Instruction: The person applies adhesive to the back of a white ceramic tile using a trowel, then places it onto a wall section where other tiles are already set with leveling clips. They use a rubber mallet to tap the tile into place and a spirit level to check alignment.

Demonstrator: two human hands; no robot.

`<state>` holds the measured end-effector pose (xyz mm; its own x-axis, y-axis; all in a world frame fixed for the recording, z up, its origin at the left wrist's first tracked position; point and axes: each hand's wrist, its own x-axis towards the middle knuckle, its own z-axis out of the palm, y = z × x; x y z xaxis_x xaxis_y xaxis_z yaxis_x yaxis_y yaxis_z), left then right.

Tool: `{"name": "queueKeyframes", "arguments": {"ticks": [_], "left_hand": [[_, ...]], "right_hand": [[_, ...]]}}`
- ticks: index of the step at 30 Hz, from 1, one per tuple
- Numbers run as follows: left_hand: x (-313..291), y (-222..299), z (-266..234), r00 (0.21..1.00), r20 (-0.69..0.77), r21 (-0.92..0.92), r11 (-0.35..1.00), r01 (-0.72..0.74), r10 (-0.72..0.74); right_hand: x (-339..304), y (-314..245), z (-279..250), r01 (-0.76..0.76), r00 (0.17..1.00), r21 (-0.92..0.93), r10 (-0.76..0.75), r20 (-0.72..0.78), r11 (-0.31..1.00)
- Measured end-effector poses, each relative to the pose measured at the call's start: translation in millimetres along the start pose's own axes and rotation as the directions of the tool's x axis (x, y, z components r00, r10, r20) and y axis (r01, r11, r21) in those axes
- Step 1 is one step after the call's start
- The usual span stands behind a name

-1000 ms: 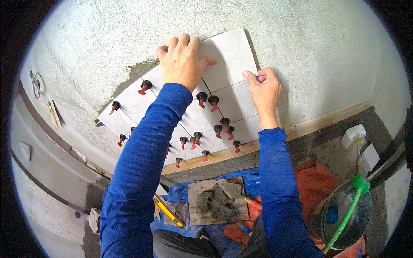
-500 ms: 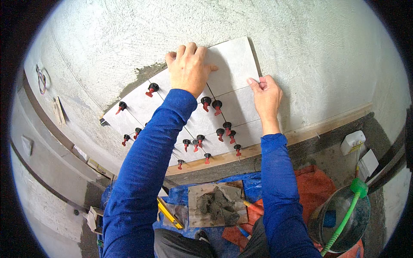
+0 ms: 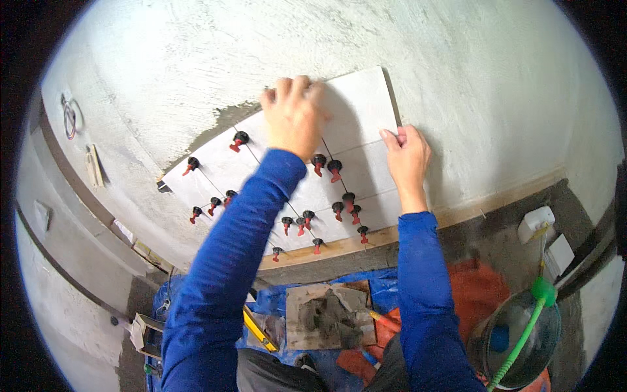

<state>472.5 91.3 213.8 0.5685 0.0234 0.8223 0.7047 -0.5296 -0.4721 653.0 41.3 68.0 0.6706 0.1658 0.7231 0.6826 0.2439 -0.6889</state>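
Observation:
White wall tiles (image 3: 297,189) are set on the rough wall, with black-and-red levelling clips (image 3: 335,170) standing along the joints. At the upper right of the group is one white tile (image 3: 359,98). My left hand (image 3: 295,121) lies over the upper tile edge, fingers spread and a little curled, blurred by motion; its thumb does not show clearly. At that upper right tile's lower right corner, my right hand (image 3: 409,157) pinches the edge between thumb and bent fingers. Grey mortar (image 3: 235,114) shows along the upper left border of the tiles.
A wooden batten (image 3: 457,212) runs beneath the tiles. Below lie a mortar-covered board (image 3: 297,330), a yellow level (image 3: 258,328) and orange cloth (image 3: 480,291) on a blue sheet (image 3: 385,279). To the right stands a black bucket (image 3: 555,326) with a green-handled tool (image 3: 529,340).
The whole view has shifted, so the wall and tiles sit slightly lower. My left hand is now blurred, its outstretched thumb no longer visible. The right hand keeps its place at the tile corner.

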Motion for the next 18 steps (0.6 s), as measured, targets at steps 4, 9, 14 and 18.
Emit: {"name": "queueKeyframes", "arguments": {"ticks": [4, 9, 14, 18], "left_hand": [[-21.1, 49.0, 2.8, 0.985, 0.116, -0.069, 0.990, -0.123, 0.130], [-4.1, 61.9, 21.7, 0.997, 0.044, -0.158, 0.986, -0.058, 0.065], [-1.9, 56.3, 31.7, 0.993, 0.113, -0.055, 0.998, -0.027, 0.033], [-2.9, 55.8, 38.6, 0.973, 0.222, 0.056, 0.995, -0.082, 0.067]], "right_hand": [[-0.5, -7.0, -3.4, -0.038, 0.999, -0.016, 0.038, 0.039, 0.999], [-2.1, -5.2, -1.2, -0.069, 0.997, 0.034, 0.068, 0.037, 0.997], [-2.1, -15.3, -1.0, -0.052, 0.998, 0.005, 0.052, 0.034, 0.999], [-2.6, -13.2, -16.9, 0.053, 0.995, -0.135, -0.041, 0.093, 0.989]]}}
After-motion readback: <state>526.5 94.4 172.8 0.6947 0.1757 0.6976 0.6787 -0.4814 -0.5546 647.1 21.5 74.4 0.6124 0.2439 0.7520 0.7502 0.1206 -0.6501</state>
